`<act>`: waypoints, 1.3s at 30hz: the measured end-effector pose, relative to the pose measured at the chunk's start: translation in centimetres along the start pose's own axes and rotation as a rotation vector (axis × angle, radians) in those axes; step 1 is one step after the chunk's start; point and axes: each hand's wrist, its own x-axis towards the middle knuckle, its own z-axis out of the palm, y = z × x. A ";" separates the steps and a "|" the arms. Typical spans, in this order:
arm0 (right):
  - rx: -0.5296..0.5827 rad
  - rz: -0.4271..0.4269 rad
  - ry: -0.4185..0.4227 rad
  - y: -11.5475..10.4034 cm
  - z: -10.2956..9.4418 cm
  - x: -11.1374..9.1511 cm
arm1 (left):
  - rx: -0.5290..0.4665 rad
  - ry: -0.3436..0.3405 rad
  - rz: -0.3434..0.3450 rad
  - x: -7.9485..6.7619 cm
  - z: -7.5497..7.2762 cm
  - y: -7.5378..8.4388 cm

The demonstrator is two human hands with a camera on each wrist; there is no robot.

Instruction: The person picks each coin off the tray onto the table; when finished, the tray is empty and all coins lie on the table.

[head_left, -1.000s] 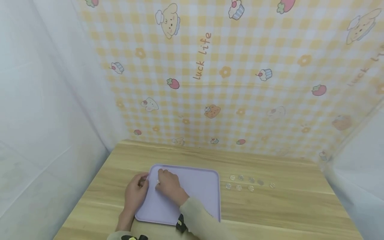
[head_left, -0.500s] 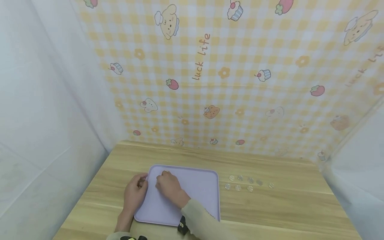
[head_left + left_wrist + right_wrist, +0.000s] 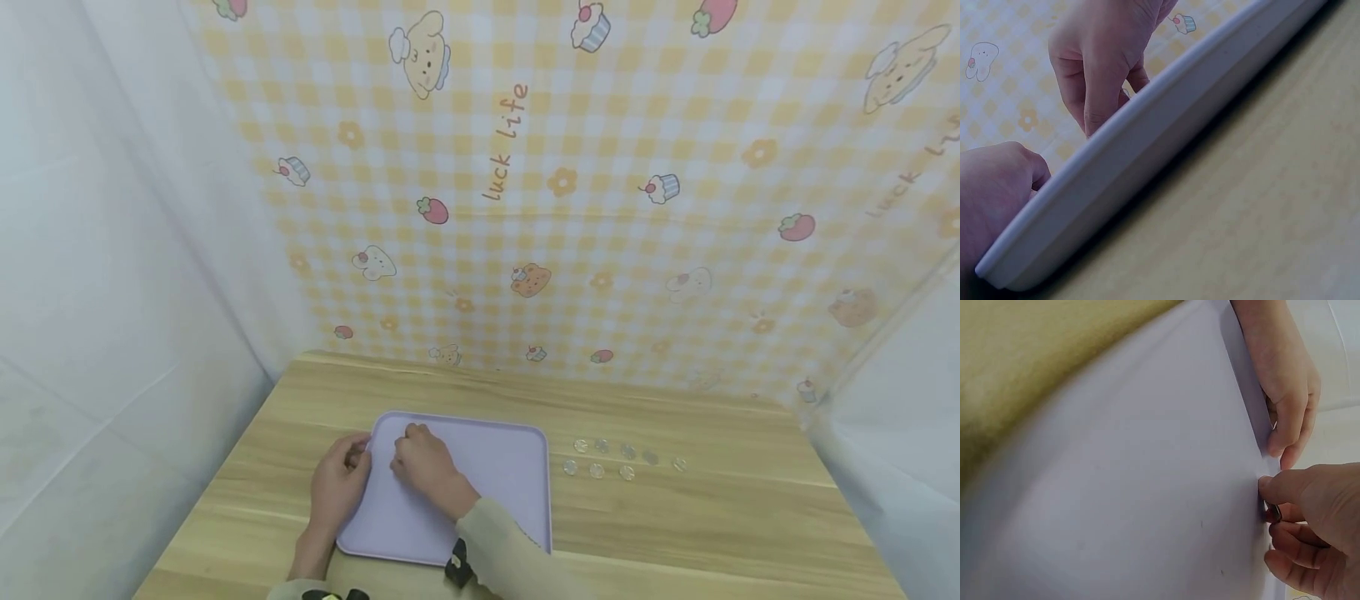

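Note:
My left hand [image 3: 341, 479] holds the left rim of a shallow light-purple tray [image 3: 495, 467]; its thumb is at the rim, as the right wrist view shows. Over the far-left part of the tray my right hand [image 3: 429, 467] reaches down with curled fingers. Between its thumb and fingers it pinches a small coin [image 3: 1277, 512], seen edge-on in the right wrist view. The head view hides this coin behind the hand. In the left wrist view the right hand [image 3: 1107, 56] appears beyond the tray's raised wall [image 3: 1141, 140].
Several small round silvery coins [image 3: 597, 471] lie in two loose rows on the wooden table [image 3: 675, 525], right of the tray. A yellow checked cloth [image 3: 600, 233] hangs behind the table. White sheets [image 3: 135, 333] stand at the sides.
My right hand stays over the tray's far-left part and shifts only slightly, its fingers drawing closer together. The left hand keeps its place at the rim.

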 end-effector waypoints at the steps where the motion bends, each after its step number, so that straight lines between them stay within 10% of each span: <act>1: -0.008 -0.008 0.011 0.1 0.0 -0.1 | -0.001 0.000 0.001 0.0 0.0 0.0; 11: -0.026 -0.085 0.147 0.6 0.4 -0.9 | -0.003 -0.018 -0.010 -0.1 0.0 0.5; 39: 0.291 0.148 0.203 4.0 -1.2 -3.8 | 0.032 -0.019 -0.008 -0.3 -0.1 0.4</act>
